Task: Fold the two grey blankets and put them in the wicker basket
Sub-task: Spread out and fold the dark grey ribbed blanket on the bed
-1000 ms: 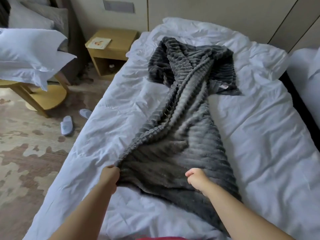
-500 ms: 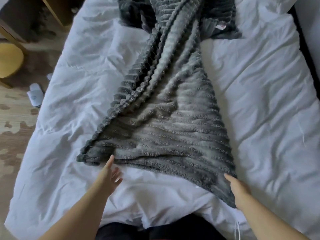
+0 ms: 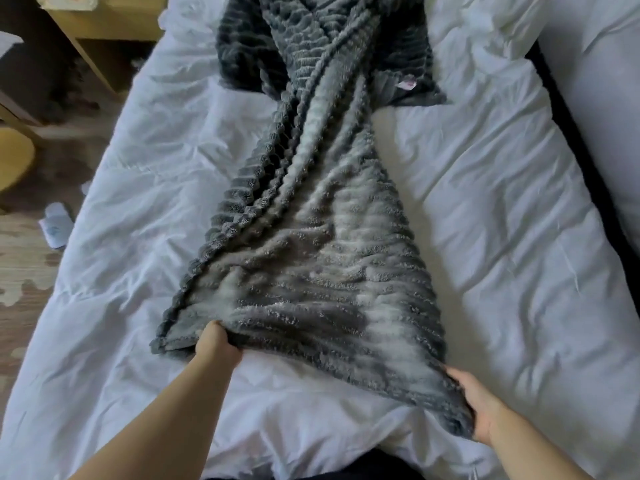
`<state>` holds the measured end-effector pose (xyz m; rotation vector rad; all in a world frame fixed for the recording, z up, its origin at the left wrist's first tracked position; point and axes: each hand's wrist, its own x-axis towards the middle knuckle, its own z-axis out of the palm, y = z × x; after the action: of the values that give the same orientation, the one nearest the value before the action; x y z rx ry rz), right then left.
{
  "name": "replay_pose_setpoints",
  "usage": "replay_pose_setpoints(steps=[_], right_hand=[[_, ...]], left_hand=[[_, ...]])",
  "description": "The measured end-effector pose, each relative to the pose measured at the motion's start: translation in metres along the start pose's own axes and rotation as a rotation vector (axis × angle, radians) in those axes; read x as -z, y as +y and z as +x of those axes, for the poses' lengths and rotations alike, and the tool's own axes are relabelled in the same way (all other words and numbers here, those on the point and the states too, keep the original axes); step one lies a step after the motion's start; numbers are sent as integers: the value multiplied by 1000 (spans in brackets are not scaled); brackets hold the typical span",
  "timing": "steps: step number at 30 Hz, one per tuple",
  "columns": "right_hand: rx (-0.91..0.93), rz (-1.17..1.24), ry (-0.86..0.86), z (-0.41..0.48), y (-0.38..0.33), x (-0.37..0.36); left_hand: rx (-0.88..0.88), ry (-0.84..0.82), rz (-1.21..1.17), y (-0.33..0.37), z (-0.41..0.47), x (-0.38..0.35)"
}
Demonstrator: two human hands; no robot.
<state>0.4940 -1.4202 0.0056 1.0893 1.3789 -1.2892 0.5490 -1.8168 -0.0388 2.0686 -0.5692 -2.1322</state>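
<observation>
Two hands are on the near edge of one grey blanket (image 3: 311, 271), which lies stretched lengthwise down the middle of a white bed (image 3: 502, 237). Left hand (image 3: 216, 344) is closed tight, bunching the hem a little in from the near left corner, and that corner pokes out just beside the knuckles. Right hand (image 3: 479, 407) sits at the near right corner, fingers curled around the edge, thumb on top, gripping the fabric. Between the two hands the hem runs slanted, lower on the right. Up the bed the blanket narrows into long ribbed folds, then widens into a rumpled heap at the far end, where a small pale label (image 3: 406, 84) shows on the right side. Off to the left, a wooden nightstand (image 3: 100, 26) stands beside the bed, and a white slipper (image 3: 55, 225) lies on the patterned floor.
</observation>
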Motion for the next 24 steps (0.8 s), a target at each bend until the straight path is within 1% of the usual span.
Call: replay_pose_setpoints(steps=[2, 4, 5, 6, 7, 9, 11, 12, 13, 14, 16, 18, 20, 22, 23, 24], right_hand=[[6, -119, -3, -21, -17, -11], [142, -163, 31, -57, -60, -19], [258, -129, 48, -83, -90, -19], [403, -60, 37, -114, -124, -17], [579, 38, -10, -147, -156, -12], [894, 305, -156, -218, -207, -4], [1089, 495, -340, -285, -231, -3], [1127, 549, -419, -309, -233, -3], [1144, 581, -491, -320, -228, -4], [1119, 605, -497, -320, -221, -7], [997, 624, -435, -291, -197, -9], [840, 654, -346, -251, -155, -7], [694, 578, -291, -209, -108, 4], [599, 491, -280, -174, -64, 24], [542, 436, -261, -158, -45, 36], [470, 326, -215, -140, -29, 50]], left_hand=[[-90, -37, -3, 13, -21, -13], [-208, -171, 83, 42, -62, -36], [-264, -209, 127, 64, -86, -49], [-309, -209, 110, 88, -112, -62], [-348, -212, 40, 112, -142, -73], [-473, -334, -110, 153, -209, -91], [-597, -397, -274, 173, -265, -101], [-620, -419, -329, 175, -288, -100], [-620, -431, -366, 171, -300, -99], [-605, -424, -389, 165, -305, -96], [-532, -338, -397, 148, -292, -84], [-429, -235, -354, 125, -260, -60], [-368, -187, -305, 98, -223, -28], [-330, -136, -277, 68, -188, 8], [-304, -98, -284, 52, -173, 25], [-280, -62, -265, 36, -163, 41]])
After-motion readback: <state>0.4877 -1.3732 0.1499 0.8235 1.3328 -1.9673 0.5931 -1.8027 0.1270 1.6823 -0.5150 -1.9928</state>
